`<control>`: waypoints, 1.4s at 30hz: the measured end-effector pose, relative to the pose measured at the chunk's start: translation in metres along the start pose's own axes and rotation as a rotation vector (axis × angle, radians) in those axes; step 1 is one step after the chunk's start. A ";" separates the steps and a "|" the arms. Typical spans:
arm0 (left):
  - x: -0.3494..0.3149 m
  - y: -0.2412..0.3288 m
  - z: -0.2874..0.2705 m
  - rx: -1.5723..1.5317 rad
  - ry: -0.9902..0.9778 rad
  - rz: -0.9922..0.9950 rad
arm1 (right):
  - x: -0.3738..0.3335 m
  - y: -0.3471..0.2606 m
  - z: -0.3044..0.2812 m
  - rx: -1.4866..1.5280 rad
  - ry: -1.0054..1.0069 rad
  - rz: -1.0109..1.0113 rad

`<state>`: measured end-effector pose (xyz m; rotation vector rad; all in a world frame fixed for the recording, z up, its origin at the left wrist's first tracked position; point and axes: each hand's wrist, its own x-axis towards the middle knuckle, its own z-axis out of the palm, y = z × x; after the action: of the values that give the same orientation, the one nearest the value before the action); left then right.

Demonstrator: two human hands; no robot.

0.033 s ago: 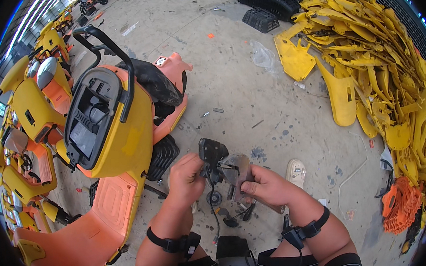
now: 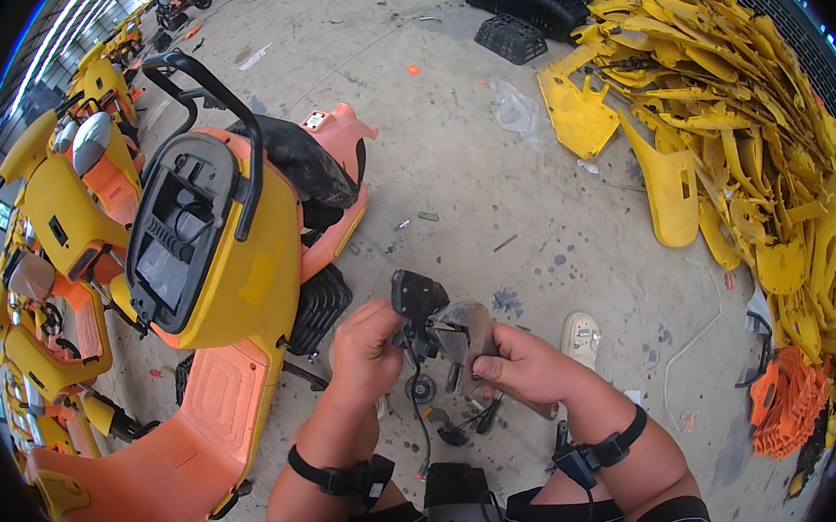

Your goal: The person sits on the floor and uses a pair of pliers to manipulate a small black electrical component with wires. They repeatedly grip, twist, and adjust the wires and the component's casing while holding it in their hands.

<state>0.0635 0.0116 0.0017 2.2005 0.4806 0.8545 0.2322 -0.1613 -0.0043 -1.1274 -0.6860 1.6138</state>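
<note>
Head view: you seem mid-handling, both pieces just toward six o'clock from centre.
Left hand (image 2: pixel 366 351): closed, pinching the black blocky plastic part (image 2: pixel 418 297).
Right hand (image 2: pixel 519 363): closed on the grey flat plate (image 2: pixel 479 330).
Next grip: likely needs you steadying both.

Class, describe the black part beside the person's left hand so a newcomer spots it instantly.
Find the yellow-and-orange vehicle body on the left, then look right, to the left hand. Above and right of that hand is the blocky black part. Its black colour sets it apart from the greyish piece in the right hand.
</note>
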 end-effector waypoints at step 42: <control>0.003 -0.001 -0.001 -0.146 -0.118 -0.028 | -0.006 -0.011 0.002 -0.117 -0.001 -0.003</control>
<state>0.0652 0.0146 0.0026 2.0912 0.3788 0.7173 0.2352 -0.1634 0.0082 -1.2093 -0.7908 1.5881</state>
